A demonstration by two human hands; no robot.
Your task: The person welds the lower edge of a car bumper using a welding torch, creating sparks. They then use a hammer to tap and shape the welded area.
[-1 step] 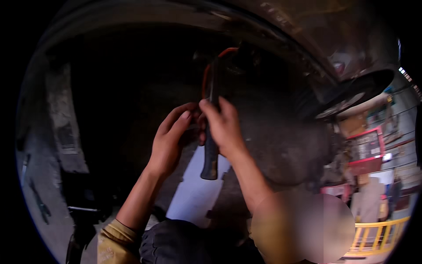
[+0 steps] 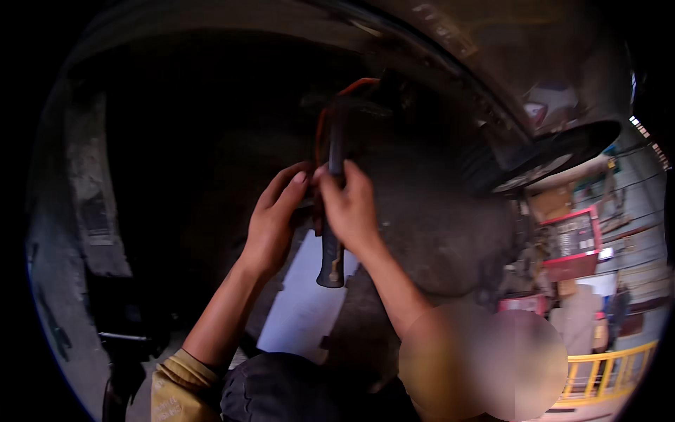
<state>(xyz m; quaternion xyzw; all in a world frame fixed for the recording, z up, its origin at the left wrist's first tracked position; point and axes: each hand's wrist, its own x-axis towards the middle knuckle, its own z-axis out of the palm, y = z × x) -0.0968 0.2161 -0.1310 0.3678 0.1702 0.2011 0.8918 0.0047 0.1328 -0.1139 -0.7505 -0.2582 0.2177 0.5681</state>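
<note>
I'm seeing both hands raised into a dark, grimy wheel-well-like cavity (image 2: pixel 211 141), working on a long tool with a black rubber-looking handle (image 2: pixel 330 260) and a dark shaft running up into the shadow.

Right hand (image 2: pixel 351 211) is wrapping closed around the tool's upper handle — fingers curled over it, thumb side toward me. Left hand (image 2: pixel 271 221) is sitting just beside it, fingertips (image 2: pixel 299 179) pressing against the shaft or something right next to it; I can't tell whether that hand is actually closing on anything or only steadying.

Step in hand, as I'm judging it: positioning the tool's head against something up in the cavity, near a thin orange curved hose or cable (image 2: pixel 337 98) that's looping over the top of the shaft. The head itself is sitting in the dark — probably a hammer or pry tool, but the view is too murky to say.

Relative to the grip: the handle end is hanging below the right palm, the shaft is rising above it, roughly upright and tilted slightly.

Next move is calling for a firm right-hand hold and the left hand keeping clear of the head and the orange line — not much room in there.

Below the hands, a white flat sheet (image 2: pixel 302 309) is lying on the ground, and a black ribbed tyre (image 2: pixel 281 394) is sitting at the lower edge.
</note>
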